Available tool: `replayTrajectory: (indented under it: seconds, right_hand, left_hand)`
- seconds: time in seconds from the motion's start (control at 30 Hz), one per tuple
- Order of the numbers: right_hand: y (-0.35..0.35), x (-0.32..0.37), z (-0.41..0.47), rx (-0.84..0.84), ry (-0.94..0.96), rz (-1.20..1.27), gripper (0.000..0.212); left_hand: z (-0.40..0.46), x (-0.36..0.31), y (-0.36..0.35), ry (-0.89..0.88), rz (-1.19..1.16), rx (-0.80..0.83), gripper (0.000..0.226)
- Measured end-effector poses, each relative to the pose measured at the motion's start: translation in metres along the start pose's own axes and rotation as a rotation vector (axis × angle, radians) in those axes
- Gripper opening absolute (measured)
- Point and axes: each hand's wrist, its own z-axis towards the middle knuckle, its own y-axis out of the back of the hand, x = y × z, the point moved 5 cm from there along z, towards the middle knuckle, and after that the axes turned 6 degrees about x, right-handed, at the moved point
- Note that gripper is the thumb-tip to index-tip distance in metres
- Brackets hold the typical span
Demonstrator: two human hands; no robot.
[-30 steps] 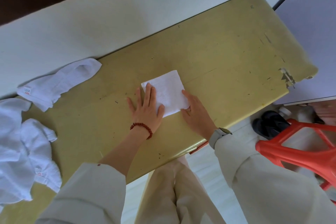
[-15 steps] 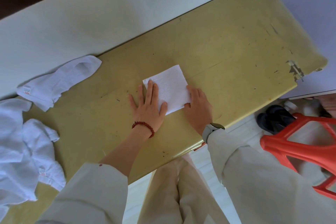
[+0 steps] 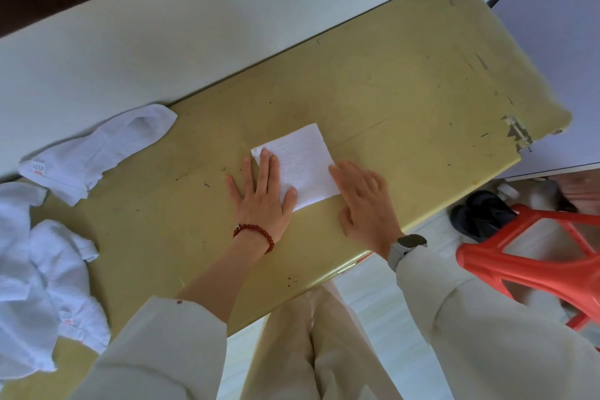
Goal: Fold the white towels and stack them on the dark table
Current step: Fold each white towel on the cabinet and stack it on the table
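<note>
A small folded white towel [image 3: 303, 161] lies flat in the middle of the yellow-green table [image 3: 406, 81]. My left hand [image 3: 261, 195] lies flat with straight fingers on the towel's left edge. My right hand [image 3: 363, 201] rests with fingers extended against the towel's right edge. A loose unfolded white towel [image 3: 97, 153] lies at the table's far left. A crumpled heap of white towels [image 3: 42, 289] sits at the left near edge.
A red plastic stool [image 3: 532, 266] stands on the floor at the right, with dark shoes [image 3: 480, 217] behind it. The table's right end has chipped paint [image 3: 518, 133]. A white wall runs along the far side of the table.
My right hand has slid from the towel's lower right corner to its right edge. The left hand stays flat on the towel.
</note>
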Motion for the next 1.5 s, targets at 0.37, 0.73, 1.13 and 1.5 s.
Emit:
replayTrajectory:
  seconds: [0.37, 0.73, 1.13, 1.5]
  right_hand:
    - [-0.021, -0.014, 0.011, 0.112, -0.103, -0.11, 0.06]
    - [0.001, -0.009, 0.04, 0.252, -0.671, 0.142, 0.032]
    - [0.055, 0.029, 0.041, 0.046, -0.18, 0.797, 0.013]
    - [0.119, 0.101, 0.054, 0.36, 0.258, 0.571, 0.018]
  left_hand:
    - [-0.001, 0.001, 0.002, -0.015, -0.032, -0.018, 0.069]
    - [-0.001, -0.001, 0.0, 0.008, -0.08, -0.007, 0.068]
    - [-0.008, 0.005, 0.029, 0.08, -0.562, -0.112, 0.079]
    - [-0.069, 0.053, 0.097, -0.044, -1.44, 0.016, 0.056]
